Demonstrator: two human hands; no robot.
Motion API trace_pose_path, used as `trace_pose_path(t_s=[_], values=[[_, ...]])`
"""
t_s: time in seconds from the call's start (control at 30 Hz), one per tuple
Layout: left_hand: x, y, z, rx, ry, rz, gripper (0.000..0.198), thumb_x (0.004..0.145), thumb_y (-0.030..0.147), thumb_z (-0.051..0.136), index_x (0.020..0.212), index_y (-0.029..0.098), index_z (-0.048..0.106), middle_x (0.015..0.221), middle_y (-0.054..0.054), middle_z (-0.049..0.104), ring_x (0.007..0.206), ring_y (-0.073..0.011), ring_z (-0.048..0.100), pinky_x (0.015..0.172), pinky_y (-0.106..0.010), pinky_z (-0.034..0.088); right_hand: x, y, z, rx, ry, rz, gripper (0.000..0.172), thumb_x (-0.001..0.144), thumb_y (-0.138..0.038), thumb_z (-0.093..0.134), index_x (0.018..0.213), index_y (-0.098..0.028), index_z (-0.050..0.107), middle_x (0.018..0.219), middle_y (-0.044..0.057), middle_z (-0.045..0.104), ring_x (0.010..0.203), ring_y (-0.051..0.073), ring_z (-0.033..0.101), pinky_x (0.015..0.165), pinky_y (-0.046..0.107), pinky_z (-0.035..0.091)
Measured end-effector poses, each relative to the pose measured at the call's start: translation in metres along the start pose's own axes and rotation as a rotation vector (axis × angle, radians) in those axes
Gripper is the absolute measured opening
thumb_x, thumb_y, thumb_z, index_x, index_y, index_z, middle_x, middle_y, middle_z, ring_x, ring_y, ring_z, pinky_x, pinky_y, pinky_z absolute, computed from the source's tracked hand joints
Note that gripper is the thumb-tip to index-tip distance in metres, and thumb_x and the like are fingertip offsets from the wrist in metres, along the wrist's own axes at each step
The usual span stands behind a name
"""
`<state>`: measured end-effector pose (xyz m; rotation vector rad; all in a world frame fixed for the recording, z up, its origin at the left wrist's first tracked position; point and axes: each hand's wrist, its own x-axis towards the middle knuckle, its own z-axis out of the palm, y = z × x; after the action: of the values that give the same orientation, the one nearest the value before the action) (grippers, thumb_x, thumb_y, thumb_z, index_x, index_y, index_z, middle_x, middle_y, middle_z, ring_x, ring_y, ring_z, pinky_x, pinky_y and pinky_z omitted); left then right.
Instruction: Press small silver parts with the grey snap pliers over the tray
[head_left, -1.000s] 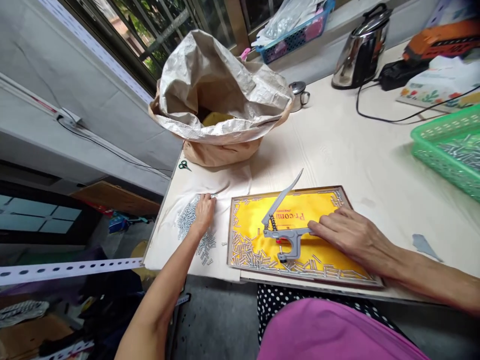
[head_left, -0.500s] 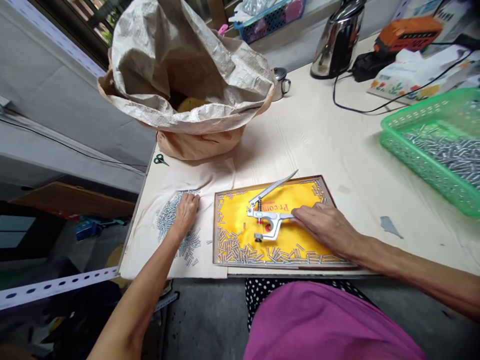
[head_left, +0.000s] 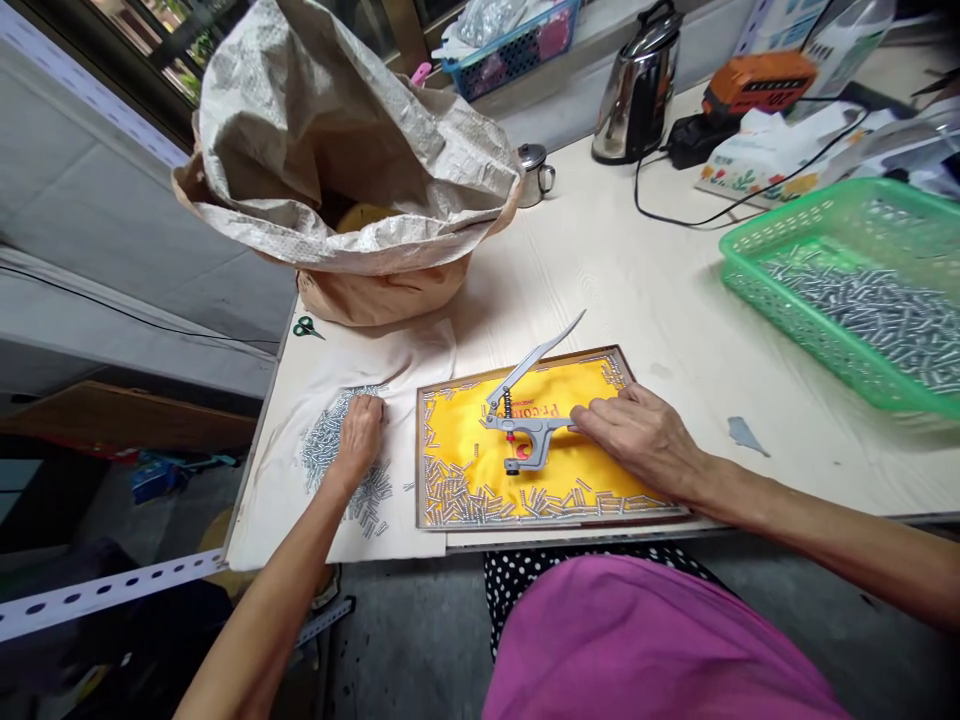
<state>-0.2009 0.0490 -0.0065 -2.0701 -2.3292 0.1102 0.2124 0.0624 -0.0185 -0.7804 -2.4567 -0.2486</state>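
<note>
My left hand (head_left: 360,438) lies curled on a heap of small silver metal pieces (head_left: 326,445), spread over a white cloth (head_left: 270,500); its fingertips are hidden. My right hand (head_left: 637,435) rests on the lower arm of a grey metal snap press (head_left: 525,428), whose upper arm rises to the upper right. The press lies on a yellow cloth (head_left: 540,400) inside a brown-rimmed tray (head_left: 418,450), with several silver pieces lined along the tray's edges.
A green plastic basket (head_left: 847,290) full of silver pieces stands to the right. A large woven sack (head_left: 352,170) and green-handled scissors (head_left: 307,328) are at the far left. A steel kettle (head_left: 637,110) and cable lie beyond. The table's front edge runs below the tray.
The whole view has shifted, with the table sliding left in the frame. My left fingers curl tighter on the heap. My right hand stays on the press.
</note>
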Motion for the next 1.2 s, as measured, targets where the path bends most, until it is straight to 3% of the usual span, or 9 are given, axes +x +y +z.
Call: trace_pose_path(t_s=[0.07, 0.13, 0.27, 0.37, 0.53, 0.87, 1.07, 1.2], values=[[-0.011, 0.022, -0.009, -0.261, 0.114, -0.125, 0.024, 0.09, 0.023, 0.046, 0.098, 0.014, 0.066, 0.101, -0.013, 0.067, 0.098, -0.0246, 0.058, 0.091, -0.037, 0.046, 0.0, 0.0, 0.001, -0.018, -0.016, -0.026, 0.024, 0.1, -0.009, 0.039, 0.088, -0.018, 0.058, 0.065, -0.003, 0.055, 0.062, 0.014, 0.041, 0.068, 0.031, 0.026], [-0.03, 0.056, -0.019, -0.621, 0.117, -0.222, 0.028, 0.088, 0.031, 0.053, 0.104, 0.014, 0.068, 0.102, -0.01, 0.069, 0.087, -0.02, 0.062, 0.082, -0.033, 0.05, 0.0, 0.0, 0.003, -0.036, -0.036, -0.041, 0.026, 0.099, -0.008, 0.037, 0.09, -0.019, 0.059, 0.066, -0.003, 0.056, 0.063, 0.014, 0.041, 0.069, 0.031, 0.026], [-0.074, 0.13, -0.028, -1.244, -0.176, -0.383, 0.035, 0.074, 0.041, 0.072, 0.096, 0.014, 0.071, 0.083, -0.005, 0.071, 0.064, -0.013, 0.059, 0.062, -0.026, 0.05, 0.003, -0.003, 0.006, -0.048, -0.045, -0.069, 0.024, 0.1, -0.01, 0.038, 0.092, -0.017, 0.06, 0.066, -0.002, 0.057, 0.063, 0.014, 0.039, 0.07, 0.032, 0.025], [-0.092, 0.161, -0.022, -1.456, -0.274, -0.48, 0.04, 0.062, 0.044, 0.082, 0.084, 0.013, 0.071, 0.07, -0.001, 0.067, 0.058, -0.0099, 0.056, 0.054, -0.021, 0.046, 0.005, -0.006, 0.008, -0.043, -0.056, -0.087, 0.026, 0.1, -0.011, 0.037, 0.088, -0.018, 0.059, 0.066, -0.002, 0.056, 0.062, 0.014, 0.037, 0.069, 0.033, 0.024], [-0.095, 0.167, -0.012, -1.495, -0.285, -0.562, 0.046, 0.054, 0.05, 0.087, 0.074, 0.013, 0.07, 0.058, 0.002, 0.062, 0.05, -0.0072, 0.052, 0.051, -0.019, 0.044, 0.002, -0.011, 0.012, -0.05, -0.062, -0.09, 0.031, 0.102, -0.012, 0.033, 0.085, -0.019, 0.058, 0.066, -0.003, 0.057, 0.061, 0.014, 0.037, 0.07, 0.034, 0.024], [-0.089, 0.164, -0.005, -1.382, -0.459, -0.603, 0.03, 0.063, 0.036, 0.085, 0.069, 0.011, 0.069, 0.053, -0.002, 0.066, 0.048, -0.0092, 0.059, 0.054, -0.02, 0.05, -0.004, -0.015, 0.021, 0.022, -0.099, -0.121, 0.028, 0.1, -0.009, 0.034, 0.086, -0.018, 0.057, 0.07, -0.002, 0.058, 0.063, 0.014, 0.039, 0.072, 0.034, 0.023], [-0.083, 0.166, -0.004, -1.38, -0.43, -0.641, 0.025, 0.065, 0.031, 0.085, 0.071, 0.011, 0.07, 0.051, -0.001, 0.065, 0.044, -0.0082, 0.057, 0.052, -0.019, 0.049, -0.005, -0.013, 0.026, 0.034, -0.088, -0.112, 0.029, 0.1, -0.008, 0.033, 0.085, -0.017, 0.056, 0.07, -0.002, 0.058, 0.062, 0.014, 0.04, 0.071, 0.035, 0.023], [-0.081, 0.165, -0.005, -1.325, -0.485, -0.622, 0.021, 0.066, 0.027, 0.084, 0.069, 0.012, 0.069, 0.051, -0.001, 0.065, 0.045, -0.0088, 0.059, 0.052, -0.019, 0.049, -0.006, -0.014, 0.028, 0.072, -0.116, -0.11, 0.025, 0.099, -0.008, 0.036, 0.086, -0.017, 0.056, 0.072, -0.001, 0.059, 0.062, 0.014, 0.04, 0.072, 0.035, 0.022]])
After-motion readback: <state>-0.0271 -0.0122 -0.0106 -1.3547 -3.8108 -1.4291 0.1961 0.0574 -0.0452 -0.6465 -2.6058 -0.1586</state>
